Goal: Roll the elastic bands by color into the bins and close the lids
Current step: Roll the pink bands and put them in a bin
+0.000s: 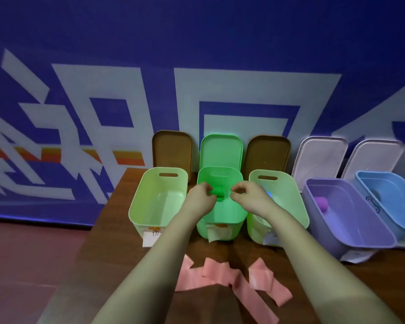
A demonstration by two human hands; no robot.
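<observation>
I am holding both hands, left hand and right hand, loosely curled over the bright green plastic bin, a green roll between them; whether gripped, I cannot tell. Pink elastic bands are lying unrolled behind my wrists on the worktop; all lids are standing open.

Both hands, left hand and right hand, hover over the green bin.

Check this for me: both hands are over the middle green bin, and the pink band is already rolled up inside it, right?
Not quite. In the head view both hands, left hand and right hand, are over the middle green bin, but the pink band lies unrolled on the table.
</observation>
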